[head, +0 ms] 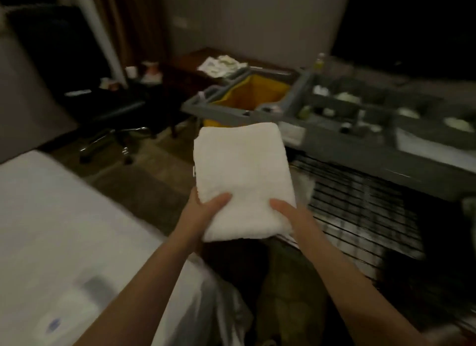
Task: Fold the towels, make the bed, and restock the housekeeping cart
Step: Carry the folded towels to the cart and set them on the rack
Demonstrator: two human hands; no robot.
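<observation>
Dim hotel room, brown carpet, motion blur throughout. White-sheeted bed (64,229) fills the lower left of the frame. Grey plastic housekeeping cart (360,149) occupies the right side. Its top tray is divided into compartments, and a yellow fabric bag (255,93) hangs at its end, upper centre. Black wire rack (360,211) sits below the tray at centre right. Black swivel office chair (108,106) stands at upper left.

Folded white terry towel (242,170) is held in the air at frame centre, between bed and cart and just left of the wire rack. Left hand (206,209) and right hand (291,211) each grip its near edge, thumb on top. The fingers underneath are hidden.

Assessment: the step in hand appears to be stocking the cart with this towel. Keep it level and supported from beneath so the folds do not open. Lead with the far edge, set it square on the rack, and release both sides together.

Not determinable: the compartment contents, which show only as small pale blurred items; whether the rack already carries linen; and the objects on the dark table at upper centre. The cart's right end is cut off by the frame.
</observation>
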